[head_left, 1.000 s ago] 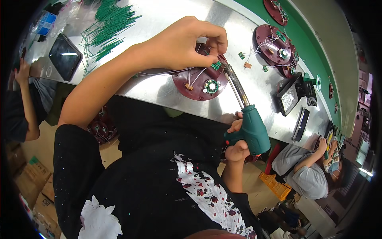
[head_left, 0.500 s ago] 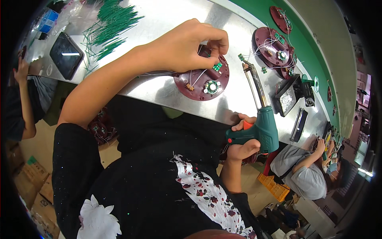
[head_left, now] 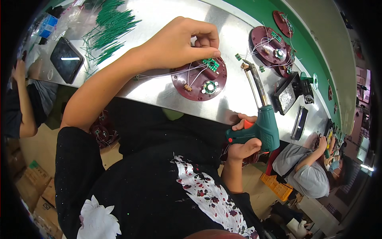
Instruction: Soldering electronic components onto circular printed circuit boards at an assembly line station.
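Observation:
A dark red round plastic housing [head_left: 193,95] lies on the metal table, with a small green circuit board [head_left: 211,65], a round white-centred component [head_left: 209,87] and thin white wires on it. Just above the board, my left hand [head_left: 185,42] has its fingers curled and thumb pressed toward them; what they hold, if anything, cannot be made out. My right hand [head_left: 246,148] grips a green soldering gun [head_left: 267,129] by its handle at the table's front edge. Its long metal tip points up and away, apart from the housing.
A pile of green wires [head_left: 113,30] and a black phone [head_left: 67,59] lie on the left. On the right are stacked red housings [head_left: 260,42], a black tray [head_left: 285,97] and a green spool [head_left: 315,81]. Other people sit on both sides.
My left hand has lifted slightly and shifted left off the circuit board, so more of the board shows. My right hand and the soldering gun stay nearly still.

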`<action>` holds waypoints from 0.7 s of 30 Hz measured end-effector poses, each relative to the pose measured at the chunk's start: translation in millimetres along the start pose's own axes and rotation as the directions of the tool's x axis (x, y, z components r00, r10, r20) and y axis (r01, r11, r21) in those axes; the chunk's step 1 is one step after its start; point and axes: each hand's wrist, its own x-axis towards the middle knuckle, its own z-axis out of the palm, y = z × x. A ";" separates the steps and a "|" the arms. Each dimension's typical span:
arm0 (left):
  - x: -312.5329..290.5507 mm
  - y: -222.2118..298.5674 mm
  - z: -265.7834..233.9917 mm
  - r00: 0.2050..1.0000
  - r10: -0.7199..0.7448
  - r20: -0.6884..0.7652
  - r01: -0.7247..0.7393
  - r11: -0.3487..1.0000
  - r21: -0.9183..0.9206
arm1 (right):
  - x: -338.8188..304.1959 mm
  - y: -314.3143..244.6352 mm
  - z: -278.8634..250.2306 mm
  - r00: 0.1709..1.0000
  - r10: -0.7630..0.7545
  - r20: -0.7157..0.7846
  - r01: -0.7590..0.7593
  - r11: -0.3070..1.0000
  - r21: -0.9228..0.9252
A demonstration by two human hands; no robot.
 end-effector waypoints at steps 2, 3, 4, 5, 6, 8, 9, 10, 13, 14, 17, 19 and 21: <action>-0.3 -1.4 -1.1 0.999 0.054 -0.001 -0.054 0.998 0.018 | 0.6 -0.2 -0.1 1.000 0.003 0.009 -0.003 1.000 0.003; 0.0 -1.6 -1.3 0.998 0.055 0.000 -0.055 0.998 0.020 | 0.9 -0.3 -0.2 1.000 0.005 0.014 -0.005 1.000 0.005; 0.3 -1.8 -1.4 0.997 0.075 0.009 -0.075 0.997 0.029 | 1.0 -0.3 -0.5 1.000 0.004 0.013 -0.004 1.000 0.006; 0.5 -2.1 -1.5 0.995 0.094 0.018 -0.094 0.995 0.038 | 1.0 -0.4 -0.9 0.999 -0.016 0.047 0.015 1.000 0.010; 0.7 -2.5 -1.4 0.993 0.112 0.026 -0.113 0.992 0.047 | 0.9 -0.5 -1.5 0.996 -0.035 0.081 0.034 0.999 0.015; 0.7 -4.8 -0.8 0.992 0.121 0.027 -0.122 0.991 0.058 | -0.5 -0.5 -2.3 0.992 -0.055 0.115 0.053 0.998 0.020; 0.7 -5.9 -0.5 0.991 0.129 0.028 -0.131 0.989 0.069 | -2.7 0.1 -2.6 0.990 -0.054 0.131 0.055 0.999 0.000; 0.6 -6.3 -0.3 0.990 0.138 0.029 -0.140 0.987 0.080 | -4.8 0.6 -2.8 0.988 -0.053 0.147 0.057 0.998 -0.021; 1.5 1.8 -3.0 0.994 0.096 0.050 -0.100 0.992 0.072 | -6.4 0.9 -3.3 0.985 -0.044 0.164 0.049 0.998 -0.029; 1.8 3.4 -3.4 0.995 0.075 0.060 -0.079 0.994 0.069 | -6.5 0.9 -3.3 0.985 -0.037 0.169 0.040 0.999 -0.016; 1.9 3.3 -3.4 0.995 0.081 0.061 -0.086 0.994 0.071 | -6.4 0.3 -4.0 0.982 -0.032 0.185 0.034 0.999 -0.003; 2.5 3.6 -3.0 0.994 0.085 0.063 -0.089 0.993 0.074 | -6.0 -0.1 -4.7 0.977 -0.037 0.211 0.039 0.999 -0.003; 2.4 3.4 -1.8 0.993 0.098 0.062 -0.103 0.991 0.083 | -5.8 0.8 -5.5 0.976 -0.052 0.213 0.054 0.998 -0.007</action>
